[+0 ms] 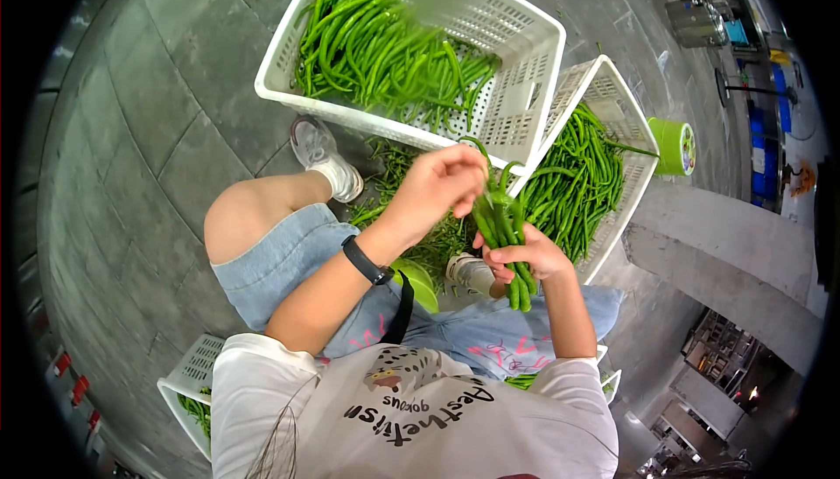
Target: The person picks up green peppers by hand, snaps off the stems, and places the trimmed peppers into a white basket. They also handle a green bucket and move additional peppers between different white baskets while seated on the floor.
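Green chilies (500, 221) stand bunched in my right hand (528, 262), fingers clamped round their lower ends, above my knees near the white crate (518, 85). My left hand (433, 183) pinches one stem on top. Best to keep the bunch snug and pull straight.

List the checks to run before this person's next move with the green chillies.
1. Right hand grips the bundle of chillies: ok.
2. Left hand grasps the bundle's top: cannot tell.
3. Far basket has room: ok.
4. Side basket has room: ok.
5. Floor by the feet is free of loose chillies: not ok.
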`<state>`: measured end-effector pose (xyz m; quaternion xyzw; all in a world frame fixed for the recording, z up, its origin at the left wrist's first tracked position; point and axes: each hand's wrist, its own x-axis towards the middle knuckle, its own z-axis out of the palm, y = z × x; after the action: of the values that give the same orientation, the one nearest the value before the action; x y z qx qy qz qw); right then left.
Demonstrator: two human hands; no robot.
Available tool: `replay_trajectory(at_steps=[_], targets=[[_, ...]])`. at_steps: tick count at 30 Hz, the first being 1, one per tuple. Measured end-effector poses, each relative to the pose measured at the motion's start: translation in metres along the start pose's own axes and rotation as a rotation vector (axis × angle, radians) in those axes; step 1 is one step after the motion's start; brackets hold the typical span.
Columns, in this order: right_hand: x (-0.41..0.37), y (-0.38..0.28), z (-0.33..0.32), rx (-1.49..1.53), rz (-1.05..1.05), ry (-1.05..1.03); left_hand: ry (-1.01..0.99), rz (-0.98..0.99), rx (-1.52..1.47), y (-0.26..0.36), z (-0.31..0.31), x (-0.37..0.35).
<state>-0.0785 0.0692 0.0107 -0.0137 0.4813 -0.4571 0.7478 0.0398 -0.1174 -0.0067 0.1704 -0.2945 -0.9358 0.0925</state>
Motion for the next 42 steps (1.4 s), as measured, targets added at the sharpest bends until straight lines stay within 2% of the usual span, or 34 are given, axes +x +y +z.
replay_trajectory(at_steps=[1, 2, 4, 5, 8, 12, 14, 17, 18, 20, 23, 26, 28, 30, 33, 36, 39, 40, 42], targets=[[0.002, -0.001, -0.003, 0.027, -0.007, 0.003, 0.044, 0.013, -0.161, 0.000, -0.002, 0.002], [0.003, -0.003, -0.006, 0.055, -0.016, 0.006, 0.077, 0.108, -0.257, 0.003, -0.011, 0.007], [0.010, -0.012, -0.015, 0.053, -0.067, 0.056, 0.304, 0.230, -0.279, 0.029, -0.011, 0.011], [0.015, -0.021, -0.017, 0.047, -0.131, 0.130, 0.343, 0.278, -0.217, 0.037, -0.011, 0.010], [0.050, -0.056, -0.037, -0.046, -0.308, 0.405, 0.332, 0.227, 0.022, 0.032, -0.014, 0.006], [0.129, -0.112, -0.093, -0.199, -0.448, 0.588, 0.146, -0.115, 0.107, 0.002, -0.003, 0.003], [0.178, -0.130, -0.144, -0.584, -0.388, 0.744, 0.055, -0.152, 0.104, -0.009, 0.000, 0.004], [0.236, -0.128, -0.198, -1.116, -0.301, 1.153, 0.011, -0.124, 0.160, -0.014, 0.002, 0.006], [0.241, -0.128, -0.196, -1.170, -0.085, 1.197, 0.009, -0.119, 0.200, -0.015, 0.004, 0.006], [0.251, -0.109, -0.216, -1.257, -0.092, 1.209, 0.020, -0.040, 0.473, -0.010, 0.013, 0.003], [0.238, -0.094, -0.218, -1.150, -0.186, 1.037, -0.006, 0.395, 1.064, -0.035, 0.010, -0.001], [0.173, -0.077, -0.202, -0.756, -0.571, 0.749, -0.039, 0.397, 1.491, -0.053, 0.011, -0.011], [0.109, -0.066, -0.188, -0.690, -0.709, 0.759, -0.113, 0.373, 1.635, -0.067, 0.005, -0.015], [0.048, -0.057, -0.170, -0.473, -0.721, 0.872, -0.199, 0.295, 1.687, -0.077, 0.003, -0.015], [-0.008, -0.014, -0.206, -0.359, -0.695, 0.991, -0.287, 0.208, 1.777, -0.093, 0.000, -0.013], [-0.024, 0.035, -0.241, -0.328, -0.488, 1.013, -0.377, 0.159, 1.848, -0.112, -0.012, -0.011], [0.003, 0.067, -0.258, -0.417, -0.129, 0.920, -0.531, -0.031, 2.032, -0.131, -0.029, -0.017], [0.026, 0.085, -0.286, -0.449, -0.008, 0.834, -0.581, -0.062, 2.066, -0.136, -0.031, -0.019], [0.065, 0.089, -0.284, -0.666, 0.099, 0.997, -0.667, -0.134, 2.140, -0.142, -0.035, -0.026]])
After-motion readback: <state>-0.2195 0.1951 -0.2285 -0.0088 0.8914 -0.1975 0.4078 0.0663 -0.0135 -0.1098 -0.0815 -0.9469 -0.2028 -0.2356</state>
